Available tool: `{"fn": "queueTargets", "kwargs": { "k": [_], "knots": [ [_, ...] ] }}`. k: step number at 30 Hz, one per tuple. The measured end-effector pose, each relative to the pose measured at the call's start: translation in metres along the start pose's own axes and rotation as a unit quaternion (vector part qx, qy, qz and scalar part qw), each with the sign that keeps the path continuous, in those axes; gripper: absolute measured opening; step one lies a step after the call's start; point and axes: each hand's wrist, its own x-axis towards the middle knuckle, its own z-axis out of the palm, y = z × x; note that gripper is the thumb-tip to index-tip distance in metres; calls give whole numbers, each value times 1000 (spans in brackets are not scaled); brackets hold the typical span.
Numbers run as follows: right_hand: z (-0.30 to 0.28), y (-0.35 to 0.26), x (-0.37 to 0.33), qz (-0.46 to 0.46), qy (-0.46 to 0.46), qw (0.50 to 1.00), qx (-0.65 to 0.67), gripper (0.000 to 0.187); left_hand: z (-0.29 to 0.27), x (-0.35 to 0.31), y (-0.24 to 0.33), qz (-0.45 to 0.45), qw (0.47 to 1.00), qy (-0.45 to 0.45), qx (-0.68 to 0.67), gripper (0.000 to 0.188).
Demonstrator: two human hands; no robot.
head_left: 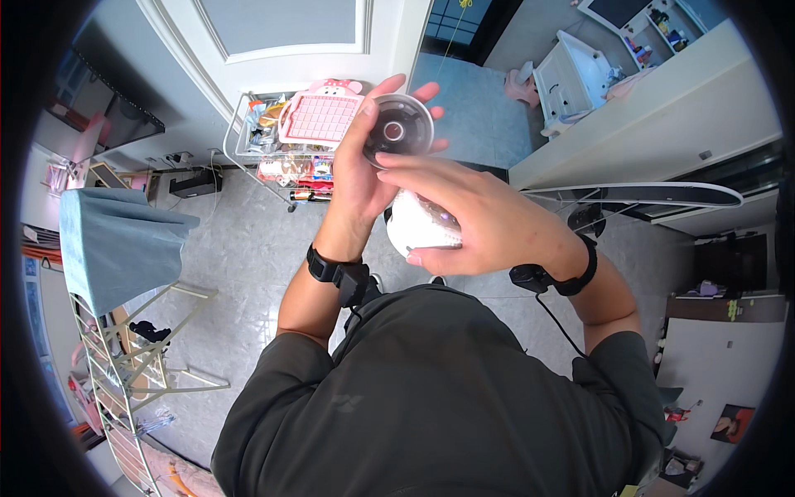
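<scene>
My left hand, palm up, cradles a round, dark see-through cup-like piece with a pale rim and a small ring at its centre. The thumb lies along its near side, and the fingertips show beyond its far edge. My right hand is wrapped round a white rounded object with a dark glossy patch, just nearer to me. Its fingertips reach the lower edge of the dark piece. Whether the two pieces are joined is hidden by my fingers.
Ahead stands a wire trolley with packets and a pink grid-patterned, animal-shaped board. A drying rack with a blue cloth is on the left. An ironing board juts in from the right, and a washbasin cabinet stands beyond.
</scene>
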Motion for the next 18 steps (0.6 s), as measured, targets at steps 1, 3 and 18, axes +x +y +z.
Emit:
{"fn": "queueTargets", "kwargs": {
  "k": [1, 3, 18],
  "knots": [
    [0, 0, 0, -6, 6, 1000, -2, 72, -2, 0, 0, 0, 1000, 0, 0, 67],
    [-5, -3, 1, 25, -9, 999, 37, 73, -11, 1, 2, -38, 996, -27, -74, 67],
    [-36, 13, -12, 194, 163, 886, 389, 61, 0, -4, 9, -68, 995, 32, -59, 63]
  ]
}}
